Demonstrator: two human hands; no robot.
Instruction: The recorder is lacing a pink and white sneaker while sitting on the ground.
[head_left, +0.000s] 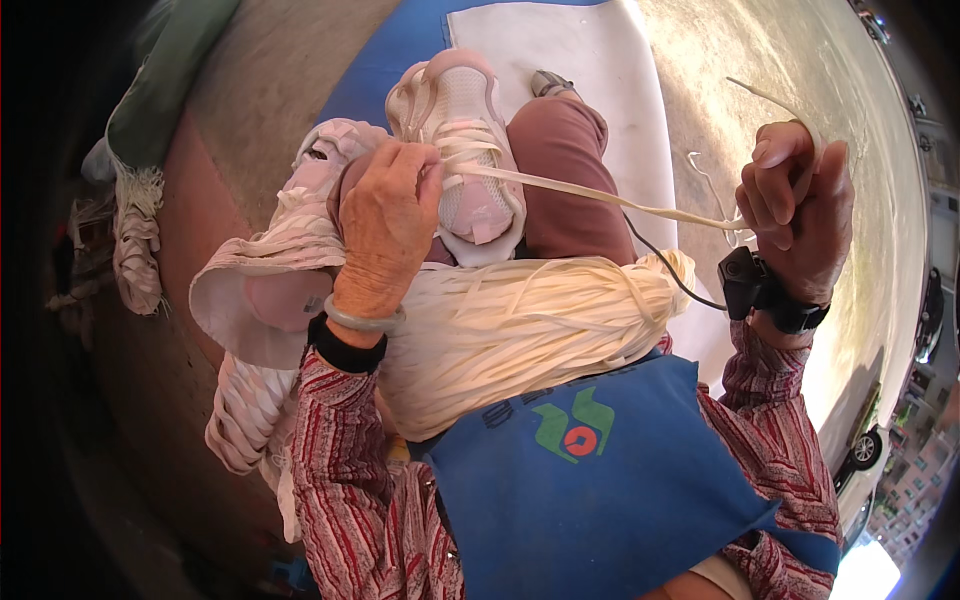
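A pale pink and white mesh shoe upper (468,95) lies over my lap, its upper part crossed by a cream lace. My left hand (393,215) is closed in a pinch at the upper's left edge, beside the lacing; the exact grip is partly hidden. A flat cream shoelace (600,195) stretches from there to my right hand (800,205), raised at the right with fingers curled round it. The lace's tip sticks out above that hand. Below, a thick bundle of cream laces (530,320) lies across my lap.
More pink-white uppers (325,165) are stacked at the left, some hanging lower down. A blue apron (590,480) covers my lap. White sheeting (590,60) lies ahead on the floor. A dark cord (665,258) runs near my right wrist. Parked vehicles (865,450) stand far right.
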